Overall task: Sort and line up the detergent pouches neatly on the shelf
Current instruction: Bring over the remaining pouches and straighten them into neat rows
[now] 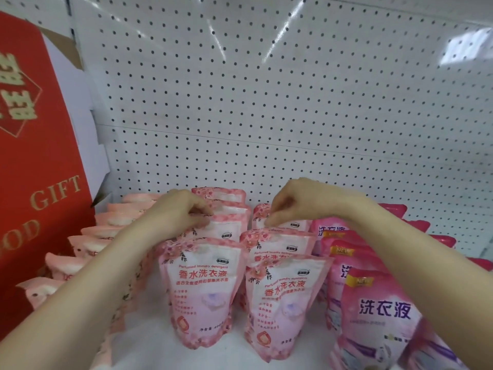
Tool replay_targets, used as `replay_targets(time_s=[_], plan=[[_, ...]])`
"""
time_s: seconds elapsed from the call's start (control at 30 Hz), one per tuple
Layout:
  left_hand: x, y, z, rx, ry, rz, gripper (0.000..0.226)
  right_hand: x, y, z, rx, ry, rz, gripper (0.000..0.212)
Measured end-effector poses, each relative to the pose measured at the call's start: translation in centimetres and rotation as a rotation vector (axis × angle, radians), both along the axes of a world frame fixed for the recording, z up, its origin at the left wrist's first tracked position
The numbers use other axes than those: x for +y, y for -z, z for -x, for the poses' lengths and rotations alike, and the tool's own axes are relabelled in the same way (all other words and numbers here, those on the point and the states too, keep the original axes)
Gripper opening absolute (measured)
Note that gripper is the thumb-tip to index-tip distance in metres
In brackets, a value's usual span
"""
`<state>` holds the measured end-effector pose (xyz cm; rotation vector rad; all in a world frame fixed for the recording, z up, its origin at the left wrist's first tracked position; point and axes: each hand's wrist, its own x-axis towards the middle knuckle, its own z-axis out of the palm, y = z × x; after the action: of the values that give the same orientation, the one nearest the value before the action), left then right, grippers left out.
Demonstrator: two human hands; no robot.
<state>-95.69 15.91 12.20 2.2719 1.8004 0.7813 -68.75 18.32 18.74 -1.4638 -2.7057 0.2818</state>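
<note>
Head view: our left hand pinches the top of a floral detergent pouch mid-row on the shelf; our right hand pinches the rear pouch of the next row. We should pull both upright, squarely behind their front pouches.

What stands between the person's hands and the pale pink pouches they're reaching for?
Nothing visible. The left hand pinches the top of a floral pouch, and the right hand pinches the top of the rear pouch in the neighbouring row. Both reach over the front pouches.

bare left hand (right hand likewise)
</note>
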Motion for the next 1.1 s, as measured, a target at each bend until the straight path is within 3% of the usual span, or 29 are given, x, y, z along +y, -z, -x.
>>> replay_targets(time_s=[0.07,0.13,0.2,0.33,0.47,0.53,0.6,0.67,0.7,0.9,1.1], plan=[[-0.3,-0.1,-0.2,-0.032,0.017,-0.018,0.019,-1.2,1.4,0.2,-0.070,-0.018,0.053,0.022],[-0.9,-0.3,-0.4,-0.090,0.050,-0.079,0.019,-1.3,2.3,0.0,-0.094,-0.018,-0.047,0.047],[-1.6,-0.6,-0.5,-0.121,0.059,-0.186,0.015,-0.9,2.5,-0.9,-0.068,0.025,-0.136,0.055],[-3.3,-1.1,-1.6,-0.126,0.159,-0.208,0.013,-0.7,2.9,-1.5,-0.057,0.087,-0.146,0.041],[-4.5,-0.7,-2.9,0.057,0.226,-0.128,0.017,-1.8,2.8,-0.9,-0.055,0.104,-0.205,0.016],[-5.0,-0.1,-3.0,0.115,0.223,-0.132,0.025,-3.2,2.0,-1.1,0.080,0.090,-0.280,0.019],[-5.4,0.5,-3.1,0.155,0.225,-0.152,0.030,-5.4,1.4,-1.3,0.253,-0.006,-0.138,0.021],[-5.8,1.1,-3.5,0.190,0.193,-0.207,0.027,-7.7,1.9,-1.0,0.253,-0.082,0.073,0.028],[-5.9,1.4,-3.8,0.199,0.168,-0.255,0.026,-8.3,2.9,-0.8,0.208,-0.080,0.083,0.029],[-6.0,1.6,-4.0,0.105,0.140,-0.299,0.024,-8.0,6.3,0.3,0.139,0.203,-0.299,0.059],[-6.1,2.2,-4.2,0.140,0.119,-0.382,0.028,-8.3,7.7,0.4,0.104,0.185,-0.426,0.045]])
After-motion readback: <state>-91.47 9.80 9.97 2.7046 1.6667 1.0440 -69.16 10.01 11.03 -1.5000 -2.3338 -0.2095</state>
